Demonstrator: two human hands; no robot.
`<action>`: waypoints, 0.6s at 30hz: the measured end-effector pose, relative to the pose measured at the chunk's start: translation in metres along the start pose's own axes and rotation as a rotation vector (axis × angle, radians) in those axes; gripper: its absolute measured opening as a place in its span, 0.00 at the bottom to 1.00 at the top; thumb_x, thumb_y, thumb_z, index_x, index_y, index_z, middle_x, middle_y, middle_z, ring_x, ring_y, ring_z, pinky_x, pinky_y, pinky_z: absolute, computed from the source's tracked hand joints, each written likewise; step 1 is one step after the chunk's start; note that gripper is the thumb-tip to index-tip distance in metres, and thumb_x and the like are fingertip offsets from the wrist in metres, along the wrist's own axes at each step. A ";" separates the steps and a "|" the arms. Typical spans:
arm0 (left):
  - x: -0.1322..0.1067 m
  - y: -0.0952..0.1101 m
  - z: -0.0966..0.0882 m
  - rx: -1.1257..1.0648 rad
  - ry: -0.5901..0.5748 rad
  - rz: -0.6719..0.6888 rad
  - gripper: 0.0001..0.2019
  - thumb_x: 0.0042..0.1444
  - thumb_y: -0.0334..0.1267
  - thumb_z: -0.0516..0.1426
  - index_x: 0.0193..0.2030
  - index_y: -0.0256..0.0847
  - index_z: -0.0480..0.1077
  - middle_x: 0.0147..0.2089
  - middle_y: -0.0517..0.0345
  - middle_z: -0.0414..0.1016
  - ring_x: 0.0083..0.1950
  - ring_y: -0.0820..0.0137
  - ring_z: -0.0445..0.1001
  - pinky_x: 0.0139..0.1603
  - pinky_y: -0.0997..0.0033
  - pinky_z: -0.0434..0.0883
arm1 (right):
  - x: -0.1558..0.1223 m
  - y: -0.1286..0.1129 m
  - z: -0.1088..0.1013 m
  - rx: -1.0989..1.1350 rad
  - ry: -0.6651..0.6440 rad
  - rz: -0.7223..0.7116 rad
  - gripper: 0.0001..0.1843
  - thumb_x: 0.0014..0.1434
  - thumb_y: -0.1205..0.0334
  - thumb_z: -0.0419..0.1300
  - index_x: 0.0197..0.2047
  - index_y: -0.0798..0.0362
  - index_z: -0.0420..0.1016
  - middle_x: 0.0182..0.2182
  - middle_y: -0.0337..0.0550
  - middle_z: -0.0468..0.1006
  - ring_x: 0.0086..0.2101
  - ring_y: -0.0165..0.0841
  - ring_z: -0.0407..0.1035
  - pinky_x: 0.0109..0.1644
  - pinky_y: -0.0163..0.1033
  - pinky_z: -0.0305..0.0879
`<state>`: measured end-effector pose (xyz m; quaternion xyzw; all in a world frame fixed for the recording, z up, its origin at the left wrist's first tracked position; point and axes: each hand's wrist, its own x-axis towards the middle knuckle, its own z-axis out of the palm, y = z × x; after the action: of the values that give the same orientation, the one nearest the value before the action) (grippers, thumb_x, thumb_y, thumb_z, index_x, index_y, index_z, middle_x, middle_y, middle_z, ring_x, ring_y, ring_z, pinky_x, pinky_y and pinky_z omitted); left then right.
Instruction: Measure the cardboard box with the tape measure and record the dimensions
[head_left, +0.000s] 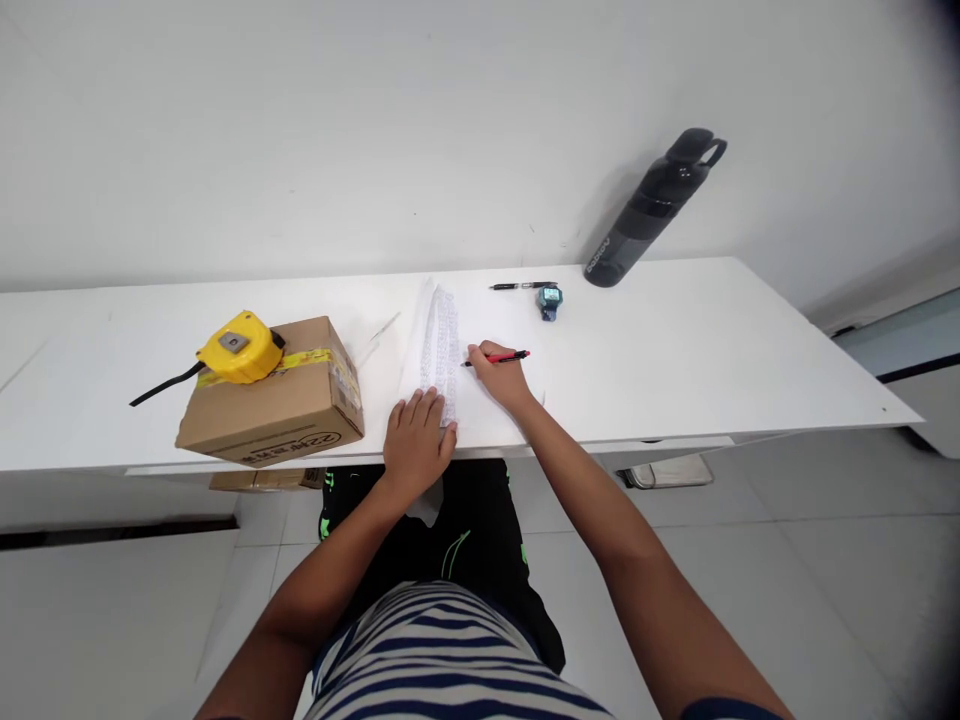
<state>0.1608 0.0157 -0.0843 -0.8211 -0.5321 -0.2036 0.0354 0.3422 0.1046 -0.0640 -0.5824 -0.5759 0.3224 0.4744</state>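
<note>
A sheaf of white paper covered with dense handwriting on its left part lies on the white table in front of me. My left hand rests flat on the paper's lower left edge, fingers stretched out. In my right hand is a red and black pen, held in a writing grip. Its tip points left and meets the paper, or hovers just over it, beside the written columns; I cannot tell which. The right side of the paper is blank.
A cardboard box stands left with a yellow tape measure on top. Behind the paper lie a black pen and a teal digital watch. A dark bottle stands at the back right of the white table.
</note>
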 end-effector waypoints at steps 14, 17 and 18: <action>0.001 0.004 0.000 -0.027 0.008 -0.010 0.23 0.66 0.43 0.47 0.64 0.38 0.67 0.67 0.47 0.68 0.68 0.55 0.65 0.67 0.50 0.60 | -0.001 0.003 0.000 0.002 -0.011 0.020 0.21 0.60 0.51 0.54 0.19 0.48 0.59 0.17 0.34 0.64 0.26 0.32 0.64 0.34 0.38 0.59; 0.001 0.004 -0.001 -0.042 0.000 -0.015 0.23 0.65 0.43 0.48 0.64 0.38 0.67 0.67 0.47 0.67 0.69 0.55 0.64 0.67 0.49 0.59 | -0.001 0.003 0.000 0.006 -0.010 0.021 0.21 0.59 0.50 0.55 0.19 0.49 0.60 0.17 0.35 0.66 0.27 0.33 0.66 0.35 0.39 0.59; 0.001 0.004 -0.001 -0.045 -0.003 -0.016 0.23 0.65 0.43 0.48 0.64 0.38 0.67 0.67 0.47 0.67 0.69 0.55 0.64 0.67 0.49 0.59 | -0.001 0.003 0.000 0.006 -0.004 0.022 0.21 0.60 0.50 0.55 0.19 0.49 0.60 0.18 0.35 0.66 0.28 0.33 0.66 0.35 0.39 0.59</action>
<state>0.1647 0.0145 -0.0826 -0.8176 -0.5342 -0.2146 0.0147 0.3432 0.1040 -0.0670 -0.5867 -0.5694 0.3307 0.4714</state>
